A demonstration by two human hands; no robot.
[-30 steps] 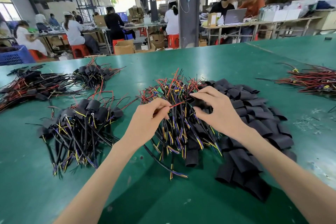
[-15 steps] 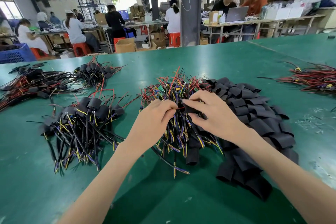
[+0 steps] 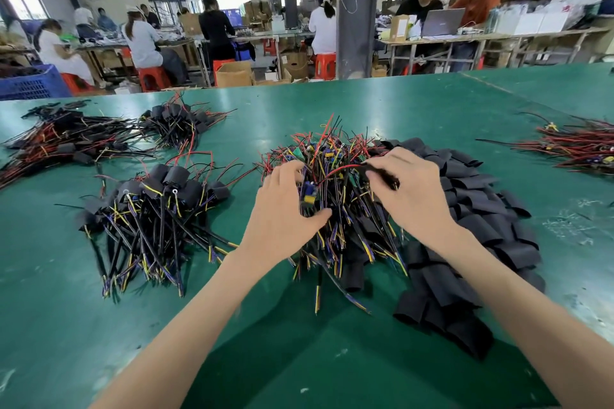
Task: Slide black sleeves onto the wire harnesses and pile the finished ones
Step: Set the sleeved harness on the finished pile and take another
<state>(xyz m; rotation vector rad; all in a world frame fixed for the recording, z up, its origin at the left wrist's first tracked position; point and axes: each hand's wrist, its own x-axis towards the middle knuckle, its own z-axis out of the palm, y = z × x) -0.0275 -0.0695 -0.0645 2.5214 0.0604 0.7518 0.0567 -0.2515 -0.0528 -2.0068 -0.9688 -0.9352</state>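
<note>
Green surface, wires everywhere lol. What's actually being held right now?

Reply: both hands are on top of the loose harness pile, the multicoloured tangle right under them. The right hand has thumb and fingers pinched on one black sleeve, with a red wire arcing out of it toward the other hand.

OP: and that other one?

Reply: the left hand is curled over a wire harness, fingers bent round it and thumb sticking out toward the right hand. There's a blue and yellow part between fingers and thumb, but it's blurry, so I can't tell more than that.

OP: where's the rest of the stuff?

Reply: the spare sleeves pile sits just outside the right hand and runs under that wrist back toward the body. The finished pile, harnesses with sleeves on, is out past the left hand, apart from the loose pile. Further out beyond that are more dark bundles. Way off past the right hand there's a bundle of red wires. Some people sit at other benches beyond the far edge.
</note>
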